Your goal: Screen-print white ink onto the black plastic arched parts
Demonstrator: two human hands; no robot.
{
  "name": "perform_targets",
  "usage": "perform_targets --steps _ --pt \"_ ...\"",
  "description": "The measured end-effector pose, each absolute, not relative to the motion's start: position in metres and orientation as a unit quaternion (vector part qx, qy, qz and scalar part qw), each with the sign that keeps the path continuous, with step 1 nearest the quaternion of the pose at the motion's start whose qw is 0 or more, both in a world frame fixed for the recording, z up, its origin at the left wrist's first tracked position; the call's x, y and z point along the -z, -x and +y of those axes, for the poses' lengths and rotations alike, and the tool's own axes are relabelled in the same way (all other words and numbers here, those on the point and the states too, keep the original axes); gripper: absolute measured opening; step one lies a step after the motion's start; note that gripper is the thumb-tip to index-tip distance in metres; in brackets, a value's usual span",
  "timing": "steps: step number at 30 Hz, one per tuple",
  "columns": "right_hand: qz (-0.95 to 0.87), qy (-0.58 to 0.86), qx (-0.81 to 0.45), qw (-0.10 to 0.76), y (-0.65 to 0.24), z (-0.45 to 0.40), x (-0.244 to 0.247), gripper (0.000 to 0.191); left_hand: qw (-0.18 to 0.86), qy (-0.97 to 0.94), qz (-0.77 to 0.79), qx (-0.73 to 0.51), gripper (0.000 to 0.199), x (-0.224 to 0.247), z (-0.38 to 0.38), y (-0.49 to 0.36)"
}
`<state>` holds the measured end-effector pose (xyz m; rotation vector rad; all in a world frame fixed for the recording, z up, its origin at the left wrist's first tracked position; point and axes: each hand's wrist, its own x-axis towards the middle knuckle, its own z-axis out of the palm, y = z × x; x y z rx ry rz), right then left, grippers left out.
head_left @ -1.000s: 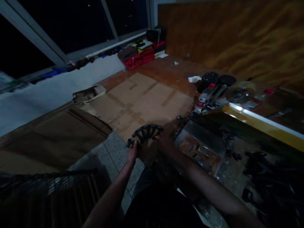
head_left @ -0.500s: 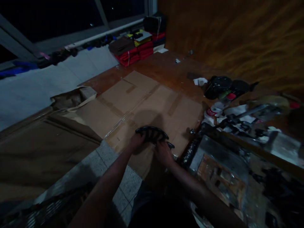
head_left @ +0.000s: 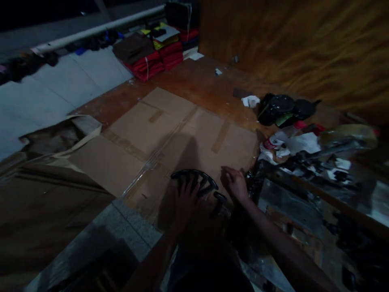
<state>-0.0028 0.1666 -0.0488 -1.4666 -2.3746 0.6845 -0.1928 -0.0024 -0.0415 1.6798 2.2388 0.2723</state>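
Note:
A black curved piece with spoke-like ribs (head_left: 206, 180) lies at the near end of a flattened cardboard sheet (head_left: 194, 138). My left hand (head_left: 186, 198) rests on its left part, fingers spread over the ribs. Just right of that piece is a smaller black T-shaped part (head_left: 219, 198); whether the two are joined I cannot tell. My right hand (head_left: 236, 183) is apart from both, over the right edge of the cardboard. Its fingers are bent together, and what they hold, if anything, is too dark to make out.
Red folded bundles (head_left: 146, 65) are stacked at the back by a pale ledge. On the right lie black plastic bags (head_left: 281, 107), a bottle with a red label (head_left: 272, 142), paper scraps and a metal plate (head_left: 278, 198). A large brown carton (head_left: 51, 219) stands at left.
Both hands were on the black curved piece. My right hand has let go and moved right; my left hand has opened out over the ribs. The view has shifted.

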Motion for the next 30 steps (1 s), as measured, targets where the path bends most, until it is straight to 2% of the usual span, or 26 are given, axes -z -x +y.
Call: perform_targets --steps 5,8,17,20,25,28,30 --pt "-0.833 0.5 -0.134 0.196 0.005 0.185 0.104 0.043 0.127 -0.588 0.794 -0.082 0.05 0.063 0.009 0.191" --pt "-0.839 0.496 -0.08 0.208 0.004 0.18 0.128 0.043 0.108 -0.628 0.766 -0.087 0.049 0.069 0.043 0.216" --pt "-0.841 0.49 -0.051 0.224 -0.01 0.173 0.162 0.046 0.099 -0.672 0.73 -0.076 0.059 0.058 0.306 0.278" --pt "-0.841 0.49 -0.077 0.214 -0.012 0.169 0.165 0.051 0.109 -0.669 0.731 -0.074 0.06 0.057 0.362 0.286" --pt "-0.839 0.494 -0.099 0.205 -0.009 0.165 0.163 0.057 0.061 -0.674 0.728 -0.107 0.058 0.068 0.38 0.289" --pt "-0.835 0.503 -0.096 0.202 -0.001 0.164 0.154 0.057 -0.005 -0.657 0.74 -0.147 0.062 0.074 0.355 0.278" --pt "-0.828 0.514 -0.11 0.194 0.008 0.164 0.141 0.053 -0.008 -0.648 0.743 -0.166 0.063 0.075 0.327 0.268"
